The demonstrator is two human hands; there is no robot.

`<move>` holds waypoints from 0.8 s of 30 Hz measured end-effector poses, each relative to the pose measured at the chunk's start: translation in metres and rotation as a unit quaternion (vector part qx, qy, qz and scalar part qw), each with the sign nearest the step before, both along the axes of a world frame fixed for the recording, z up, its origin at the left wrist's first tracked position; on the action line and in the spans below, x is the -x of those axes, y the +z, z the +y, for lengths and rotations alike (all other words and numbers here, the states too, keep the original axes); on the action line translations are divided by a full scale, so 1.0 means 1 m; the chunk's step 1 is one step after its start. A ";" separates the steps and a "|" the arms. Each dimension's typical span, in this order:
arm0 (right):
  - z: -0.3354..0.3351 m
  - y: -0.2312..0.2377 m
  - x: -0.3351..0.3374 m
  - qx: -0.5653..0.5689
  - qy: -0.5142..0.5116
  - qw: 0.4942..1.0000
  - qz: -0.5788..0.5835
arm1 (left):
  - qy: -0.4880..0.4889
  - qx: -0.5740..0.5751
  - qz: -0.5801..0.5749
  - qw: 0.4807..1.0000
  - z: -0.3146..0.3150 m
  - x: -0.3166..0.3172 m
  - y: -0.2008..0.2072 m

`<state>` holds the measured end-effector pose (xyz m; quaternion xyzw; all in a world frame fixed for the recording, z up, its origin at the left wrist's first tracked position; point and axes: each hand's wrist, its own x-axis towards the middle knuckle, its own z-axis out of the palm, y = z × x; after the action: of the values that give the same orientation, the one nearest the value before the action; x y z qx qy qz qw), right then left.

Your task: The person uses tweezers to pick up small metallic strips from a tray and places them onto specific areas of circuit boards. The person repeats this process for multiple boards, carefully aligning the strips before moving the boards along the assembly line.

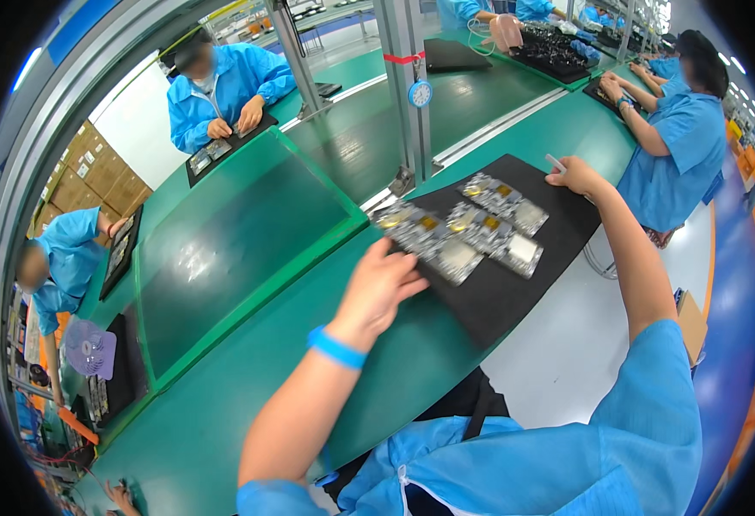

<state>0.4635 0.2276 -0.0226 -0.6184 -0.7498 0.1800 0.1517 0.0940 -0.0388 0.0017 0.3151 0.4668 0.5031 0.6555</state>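
Note:
Several green-and-silver circuit boards lie side by side on a black mat in front of me. My left hand, with a blue band round the wrist, is at the near left edge of the leftmost board. Its fingers are curved and apart, and the fingertips overlap the board's edge; I cannot tell whether they touch it. Over the mat's far right corner, my right hand is closed on a short whitish stick, one end of which sticks out past the fingers.
A green-edged conveyor runs beyond my green table, with a metal post carrying a small blue clock. Co-workers in blue sit across, at far left and at right. A purple fan stands at left.

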 end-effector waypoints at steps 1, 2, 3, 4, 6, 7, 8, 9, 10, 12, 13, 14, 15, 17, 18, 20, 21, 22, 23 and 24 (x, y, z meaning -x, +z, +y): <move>0.019 -0.002 -0.004 -0.045 -0.031 0.998 -0.032 | -0.002 -0.034 -0.023 0.999 0.016 -0.011 -0.009; 0.031 -0.002 -0.001 -0.089 -0.060 0.992 -0.062 | -0.003 -0.067 -0.045 0.997 0.028 -0.020 -0.019; 0.037 0.001 0.004 -0.132 -0.086 0.986 -0.061 | 0.005 -0.072 -0.038 0.997 0.040 -0.029 -0.035; 0.041 0.004 0.007 -0.174 -0.118 0.976 -0.061 | 0.009 -0.078 -0.033 0.996 0.050 -0.037 -0.045; 0.030 0.005 0.017 -0.240 -0.124 0.962 -0.050 | -0.033 -0.136 0.070 0.988 0.046 -0.052 -0.042; 0.008 0.013 0.040 -0.264 -0.091 0.960 -0.037 | -0.063 -0.188 0.237 0.951 0.037 -0.044 -0.044; -0.014 0.019 0.064 -0.286 -0.052 0.957 -0.021 | -0.088 -0.230 0.398 0.884 0.023 -0.033 -0.044; -0.039 0.015 0.085 -0.313 0.024 0.949 -0.008 | -0.080 -0.261 0.488 0.829 0.005 -0.028 -0.045; -0.066 0.007 0.104 -0.336 0.109 0.935 0.013 | -0.068 -0.280 0.577 0.764 -0.018 -0.022 -0.044; -0.126 0.003 0.133 -0.290 0.160 0.943 -0.029 | -0.064 -0.291 0.675 0.675 -0.055 -0.002 -0.037; -0.144 0.000 0.142 -0.278 0.178 0.942 -0.055 | -0.073 -0.284 0.689 0.662 -0.069 0.004 -0.034; -0.153 -0.005 0.145 -0.271 0.198 0.939 -0.077 | -0.083 -0.275 0.707 0.646 -0.083 0.013 -0.032; -0.151 -0.012 0.145 -0.266 0.181 0.942 -0.094 | -0.080 -0.263 0.712 0.646 -0.097 0.021 -0.033; -0.110 -0.052 0.116 -0.329 0.152 0.926 -0.111 | -0.079 -0.258 0.715 0.645 -0.119 0.033 -0.034; -0.103 -0.055 0.117 -0.304 0.143 0.933 -0.130 | -0.073 -0.244 0.723 0.642 -0.132 0.041 -0.037; -0.072 -0.071 0.102 -0.294 0.108 0.928 -0.202 | -0.062 -0.241 0.722 0.646 -0.149 0.052 -0.045; -0.045 -0.086 0.084 -0.315 0.100 0.923 -0.195 | -0.051 -0.252 0.720 0.644 -0.152 0.057 -0.047; -0.038 -0.073 0.087 -0.254 0.045 0.937 -0.236 | -0.039 -0.257 0.715 0.649 -0.153 0.058 -0.052; -0.037 -0.067 0.090 -0.274 0.042 0.929 -0.244 | -0.030 -0.263 0.710 0.653 -0.153 0.060 -0.055; -0.038 -0.063 0.092 -0.291 0.036 0.922 -0.252 | -0.026 -0.270 0.704 0.657 -0.154 0.064 -0.055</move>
<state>0.3717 0.1893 -0.0852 -0.5449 -0.8040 -0.2031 0.1243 0.0299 -0.1927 -0.0536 0.7497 0.6241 0.2180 0.0302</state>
